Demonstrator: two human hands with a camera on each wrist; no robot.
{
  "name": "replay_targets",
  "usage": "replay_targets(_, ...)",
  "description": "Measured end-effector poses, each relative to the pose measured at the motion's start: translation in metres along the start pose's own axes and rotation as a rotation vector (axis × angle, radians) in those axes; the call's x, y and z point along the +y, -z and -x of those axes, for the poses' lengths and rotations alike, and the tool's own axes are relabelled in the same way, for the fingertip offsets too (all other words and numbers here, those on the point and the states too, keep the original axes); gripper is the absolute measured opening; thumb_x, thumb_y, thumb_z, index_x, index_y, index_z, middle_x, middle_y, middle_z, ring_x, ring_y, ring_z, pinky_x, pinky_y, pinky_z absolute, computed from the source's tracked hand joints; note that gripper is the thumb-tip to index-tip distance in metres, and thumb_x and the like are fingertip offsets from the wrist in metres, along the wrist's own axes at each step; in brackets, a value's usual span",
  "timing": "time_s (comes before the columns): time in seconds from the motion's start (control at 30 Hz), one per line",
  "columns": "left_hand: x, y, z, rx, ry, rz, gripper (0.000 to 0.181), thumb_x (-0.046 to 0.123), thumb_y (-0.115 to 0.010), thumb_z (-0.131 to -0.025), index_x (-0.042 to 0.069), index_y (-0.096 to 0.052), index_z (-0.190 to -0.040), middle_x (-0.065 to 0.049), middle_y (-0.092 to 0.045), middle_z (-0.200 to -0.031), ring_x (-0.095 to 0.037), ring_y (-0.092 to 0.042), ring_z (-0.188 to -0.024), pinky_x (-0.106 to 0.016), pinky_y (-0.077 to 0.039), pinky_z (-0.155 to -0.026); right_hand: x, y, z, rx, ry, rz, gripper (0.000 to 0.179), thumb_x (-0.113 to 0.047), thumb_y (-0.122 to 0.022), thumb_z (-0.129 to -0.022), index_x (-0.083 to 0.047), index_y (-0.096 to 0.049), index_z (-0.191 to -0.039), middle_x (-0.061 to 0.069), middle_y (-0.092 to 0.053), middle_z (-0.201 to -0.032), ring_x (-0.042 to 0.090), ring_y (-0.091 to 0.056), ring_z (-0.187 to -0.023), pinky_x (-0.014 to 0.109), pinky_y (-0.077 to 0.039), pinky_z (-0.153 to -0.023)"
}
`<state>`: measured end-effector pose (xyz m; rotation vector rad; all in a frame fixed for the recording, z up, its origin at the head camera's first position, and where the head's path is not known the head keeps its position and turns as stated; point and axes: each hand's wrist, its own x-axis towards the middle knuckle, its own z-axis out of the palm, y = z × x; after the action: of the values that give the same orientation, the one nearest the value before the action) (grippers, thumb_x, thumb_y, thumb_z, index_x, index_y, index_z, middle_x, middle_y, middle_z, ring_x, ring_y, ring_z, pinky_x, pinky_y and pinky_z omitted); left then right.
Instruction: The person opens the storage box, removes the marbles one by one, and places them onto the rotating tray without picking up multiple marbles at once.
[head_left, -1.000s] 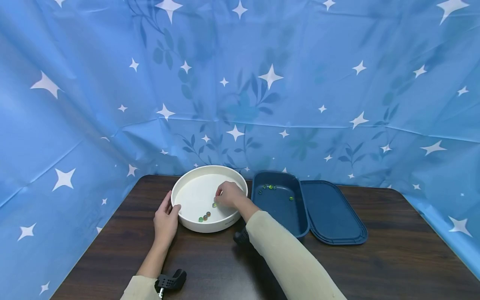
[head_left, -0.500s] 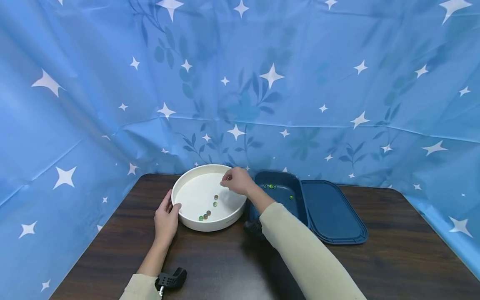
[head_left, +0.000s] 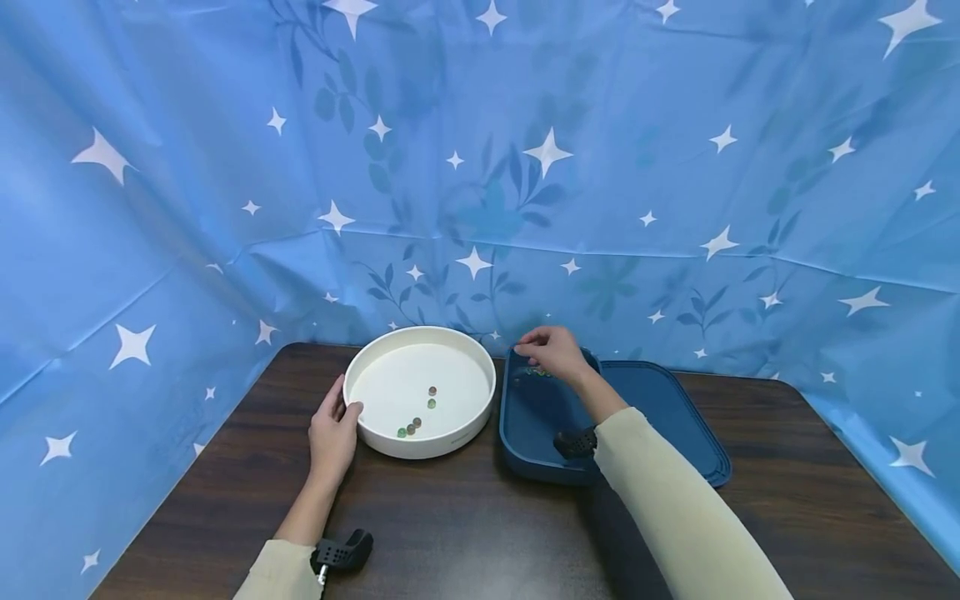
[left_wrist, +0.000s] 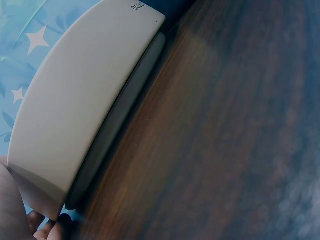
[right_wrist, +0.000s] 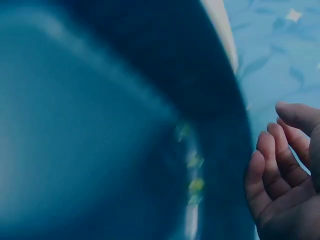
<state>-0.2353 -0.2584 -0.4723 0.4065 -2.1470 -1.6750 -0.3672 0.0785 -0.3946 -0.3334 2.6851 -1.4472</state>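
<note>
My left hand (head_left: 333, 437) grips the near left rim of a round white tray (head_left: 420, 451), thumb over the edge and fingers on the outer wall. Several small marbles (head_left: 432, 403), greenish and brownish, lie in the tray. Over the far left edge of a deep blue bin (head_left: 547, 472) is my right hand (head_left: 557, 354). Its thumb and index tips come close together, and whether a marble is between them is hidden. In the right wrist view, the other fingers (right_wrist: 256, 175) are bent, and several yellow-green marbles (right_wrist: 196, 185) line the bin's floor edge, blurred.
A flat blue lid (head_left: 667, 400) lies right of the bin, partly behind my right sleeve (head_left: 660, 475). All stand on a dark wooden table (head_left: 450, 533). Behind it hangs a blue curtain (head_left: 480, 192) with white stars. The tray stands close to the bin's left side.
My right hand has risen from the white tray and moved right to above the bin, uncovering a brownish marble in the tray. My left hand has kept its grip on the tray.
</note>
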Motion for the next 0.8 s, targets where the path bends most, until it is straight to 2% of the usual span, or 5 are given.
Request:
replay_targets(0.07, 0.0, 0.0, -0.001, 0.002, -0.001, -0.007, 0.062, 0.016, -0.053, -0.098, 0.013, -0.037, -0.158, -0.009, -0.037, -0.163, -0.028, -0.041, -0.149, -0.044, -0.041, -0.118, 0.012, 0.004, 0.0, -0.01, -0.024, -0.006, 0.027, -0.02, -0.068, -0.096, -0.001, -0.071, -0.116, 0.016, -0.072, -0.104, 0.034, -0.067, -0.088, 0.048, -0.06, -0.079)
replay_targets(0.27, -0.001, 0.001, -0.001, -0.005, 0.001, -0.011, 0.062, 0.015, -0.052, -0.098, 0.013, -0.036, -0.158, -0.01, -0.036, -0.164, -0.029, -0.04, -0.149, -0.045, -0.04, -0.119, 0.034, 0.006, -0.002, -0.104, -0.057, 0.069, 0.034, -0.014, -0.068, -0.094, 0.001, -0.067, -0.123, 0.011, -0.073, -0.1, 0.019, -0.066, -0.083, 0.032, -0.059, -0.071)
replay_targets(0.4, -0.001, 0.001, -0.001, 0.002, -0.009, -0.009, 0.061, 0.014, -0.052, -0.098, 0.013, -0.037, -0.158, -0.011, -0.038, -0.163, -0.03, -0.042, -0.148, -0.045, -0.04, -0.119, 0.04, 0.001, -0.004, -0.141, -0.072, 0.08, 0.034, -0.014, -0.07, -0.092, 0.001, -0.067, -0.122, 0.01, -0.072, -0.099, 0.015, -0.065, -0.082, 0.028, -0.059, -0.069)
replay_targets(0.57, -0.001, 0.001, -0.001, 0.003, -0.001, -0.009, 0.062, 0.015, -0.052, -0.098, 0.014, -0.037, -0.158, -0.01, -0.038, -0.163, -0.029, -0.041, -0.148, -0.045, -0.041, -0.119, 0.04, -0.003, -0.006, -0.163, -0.079, 0.115, 0.029, -0.013, -0.071, -0.09, 0.0, -0.07, -0.117, 0.007, -0.069, -0.089, 0.014, -0.062, -0.077, 0.025, -0.056, -0.065)
replay_targets(0.8, -0.002, 0.0, -0.002, 0.012, -0.003, -0.01, 0.062, 0.014, -0.052, -0.097, 0.013, -0.037, -0.158, -0.011, -0.038, -0.162, -0.031, -0.042, -0.148, -0.047, -0.041, -0.118, 0.042, -0.007, -0.011, -0.214, -0.058, 0.252, 0.023, -0.018, -0.073, -0.091, -0.006, -0.075, -0.111, 0.005, -0.071, -0.091, 0.014, -0.062, -0.078, 0.024, -0.052, -0.066)
